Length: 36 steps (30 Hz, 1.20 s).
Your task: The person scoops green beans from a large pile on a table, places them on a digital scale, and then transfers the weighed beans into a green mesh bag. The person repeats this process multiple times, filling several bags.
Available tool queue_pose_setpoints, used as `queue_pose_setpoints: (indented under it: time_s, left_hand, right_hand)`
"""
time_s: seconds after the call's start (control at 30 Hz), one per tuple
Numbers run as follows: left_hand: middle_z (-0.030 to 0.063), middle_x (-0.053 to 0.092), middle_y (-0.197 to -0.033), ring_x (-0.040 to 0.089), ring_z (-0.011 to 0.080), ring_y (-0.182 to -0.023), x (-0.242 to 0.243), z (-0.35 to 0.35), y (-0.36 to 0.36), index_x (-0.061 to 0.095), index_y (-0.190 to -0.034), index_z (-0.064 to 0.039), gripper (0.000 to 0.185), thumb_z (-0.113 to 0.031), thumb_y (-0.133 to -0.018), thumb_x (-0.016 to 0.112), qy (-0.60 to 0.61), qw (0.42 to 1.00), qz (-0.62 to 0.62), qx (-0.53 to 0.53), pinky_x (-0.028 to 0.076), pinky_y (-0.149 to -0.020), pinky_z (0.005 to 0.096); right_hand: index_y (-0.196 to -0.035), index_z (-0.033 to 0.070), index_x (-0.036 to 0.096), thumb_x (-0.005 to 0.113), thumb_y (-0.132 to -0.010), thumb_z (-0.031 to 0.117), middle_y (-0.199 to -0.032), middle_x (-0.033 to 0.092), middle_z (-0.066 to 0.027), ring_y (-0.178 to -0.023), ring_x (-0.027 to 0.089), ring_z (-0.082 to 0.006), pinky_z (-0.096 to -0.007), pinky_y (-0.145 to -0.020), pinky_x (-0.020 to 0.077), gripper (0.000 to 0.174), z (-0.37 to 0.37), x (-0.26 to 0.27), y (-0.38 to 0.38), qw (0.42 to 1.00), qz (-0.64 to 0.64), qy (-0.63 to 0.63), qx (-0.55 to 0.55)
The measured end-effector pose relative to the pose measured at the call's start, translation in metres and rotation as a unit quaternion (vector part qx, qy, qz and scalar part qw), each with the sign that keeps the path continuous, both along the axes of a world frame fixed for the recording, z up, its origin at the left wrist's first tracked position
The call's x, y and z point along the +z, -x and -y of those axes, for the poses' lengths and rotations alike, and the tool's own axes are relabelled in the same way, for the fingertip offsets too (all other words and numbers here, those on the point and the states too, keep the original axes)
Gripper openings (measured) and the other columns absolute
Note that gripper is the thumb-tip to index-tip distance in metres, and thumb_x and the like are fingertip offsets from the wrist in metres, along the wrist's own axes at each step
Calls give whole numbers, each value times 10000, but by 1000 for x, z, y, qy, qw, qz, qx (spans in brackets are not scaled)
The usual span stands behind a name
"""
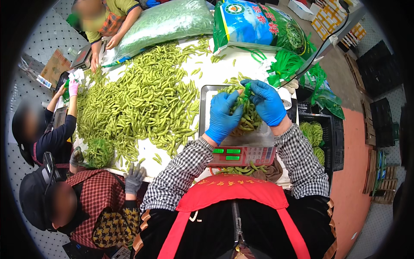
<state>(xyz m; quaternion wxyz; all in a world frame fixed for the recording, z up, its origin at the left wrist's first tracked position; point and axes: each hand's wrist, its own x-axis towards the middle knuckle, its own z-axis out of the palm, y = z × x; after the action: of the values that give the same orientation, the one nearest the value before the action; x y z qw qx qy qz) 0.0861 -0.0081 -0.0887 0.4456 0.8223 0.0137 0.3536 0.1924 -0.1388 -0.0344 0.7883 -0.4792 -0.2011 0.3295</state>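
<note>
A green mesh bag of edamame pods (250,118) rests on the metal pan of a digital scale (204,106). Its gathered neck (247,90) stands up between my two blue-gloved hands. My right hand (266,102) pinches the neck from the right with thumb and fingers. From the left, my left hand (223,116) grips the bag just below the neck, its fingertips partly hidden against the mesh. Loose pods lie on the pan behind the bag. The scale's red front panel (242,156) has lit green displays and a keypad.
A large heap of loose edamame (139,100) spreads across the white table to the left. Big filled plastic sacks (258,24) lie along the far side. Green mesh bags (283,66) bunch at the right. A black crate (326,142) holds filled bags. Several co-workers surround the heap.
</note>
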Motion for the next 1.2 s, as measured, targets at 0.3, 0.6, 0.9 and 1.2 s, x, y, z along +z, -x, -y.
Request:
queue_pose_setpoints:
  time_s: [0.3,0.6,0.9,1.2]
  left_hand:
    - [131,620,-949,563,316,-922,7,-6,-15,709,-1017,-79,189,-140,-838,701,67,996,14,-61,448,-834,401]
    - [136,652,-1000,596,327,-938,2,-5,-16,726,-993,-109,290,38,-754,652,47,996,20,-73,473,-818,395]
    - [56,642,-1102,589,129,-971,-3,-20,-7,592,-1207,10,310,-48,-903,609,275,950,-105,-108,480,-841,275]
    - [11,604,-1127,538,103,-981,-40,-31,-15,654,-1100,-14,192,5,-957,527,267,948,-104,-138,455,-858,264]
  right_hand:
    - [-955,-2,688,597,-906,118,-1183,636,-93,-1089,570,-171,-304,-976,427,158,-6,32,13,989,124,76,29]
    - [-904,6,609,619,-871,115,-874,625,-52,-791,573,-133,-290,-720,466,115,10,34,1,896,372,237,-42]
    - [-834,8,656,645,-805,130,-756,665,-154,-691,637,-203,-341,-677,511,126,-20,37,3,906,401,134,-24]
    - [-775,23,687,699,-716,142,-748,691,-150,-689,672,-288,-375,-673,531,134,-23,26,4,942,266,137,-152]
